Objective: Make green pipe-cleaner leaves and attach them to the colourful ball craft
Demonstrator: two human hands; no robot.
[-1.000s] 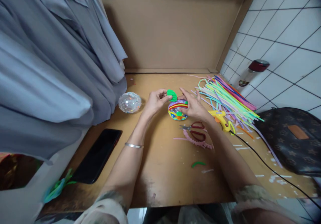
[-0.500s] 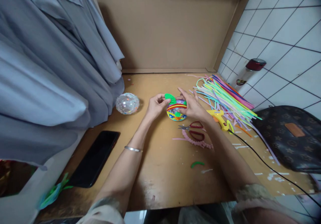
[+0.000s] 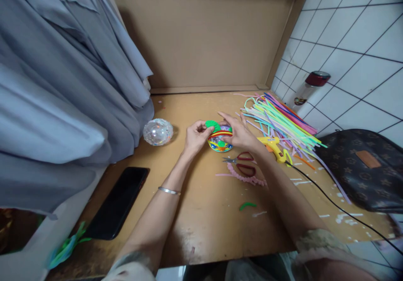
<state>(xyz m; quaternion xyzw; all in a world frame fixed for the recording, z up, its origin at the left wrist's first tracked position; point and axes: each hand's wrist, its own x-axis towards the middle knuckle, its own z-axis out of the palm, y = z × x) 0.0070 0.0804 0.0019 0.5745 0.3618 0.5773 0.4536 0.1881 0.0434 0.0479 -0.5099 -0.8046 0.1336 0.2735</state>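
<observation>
One curved green piece lies loose on the near part of the desk, with scissors and a ruffled pink strip beyond. Farther in, the left hand has its fingers pinching a green fan at the upper left of a colourful ball; whether it is fixed on cannot be told. The right hand has its fingers grasping the ball's right side. Red and yellow bands are already on; the fan seems not yet finished with. Beyond, at right, lies a bundle of bright strips.

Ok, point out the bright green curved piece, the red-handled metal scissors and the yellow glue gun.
Bright green curved piece (image 3: 213, 124): head view, its middle.
Red-handled metal scissors (image 3: 234, 161): head view, where blades meet handles.
Yellow glue gun (image 3: 274, 146): head view, its body.
</observation>
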